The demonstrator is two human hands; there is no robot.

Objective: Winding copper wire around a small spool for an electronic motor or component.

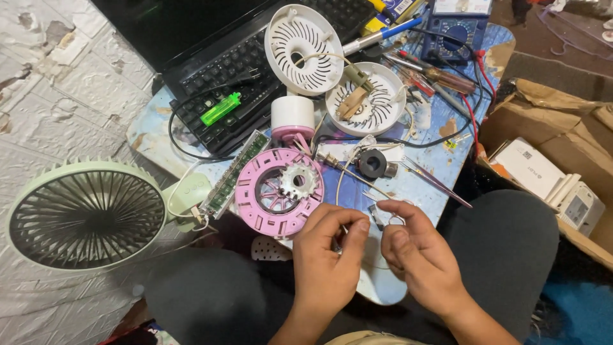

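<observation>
Head view: both hands are brought together low over the near edge of a small blue board [408, 185] laid across the lap, so the work sits close under the eyes. The left hand [329, 252] has its thumb and forefinger curled in to a tight pinch; what they grip is too small to make out for sure, though a thin pale wire [341, 182] runs up from just beyond its fingertips toward the parts above, so it is probably the wire's end. The right hand [418, 249] is loosely curled, thumb and forefinger nearly meeting around a small loop or clip that I cannot identify; its other fingers are relaxed.

Just past the left fingertips lies a pink round fan housing [279, 191] with a white toothed rotor in its centre, set flat, open side up. Beyond the right fingertips sits a small black motor coil [372, 164], with tweezers [437, 182] lying aslant beside it within easy reach. Farther off rest two white vented grilles [303, 48], a multimeter [456, 29] and screwdrivers [440, 76]. Well left of the left hand stands a green desk fan [86, 214].
</observation>
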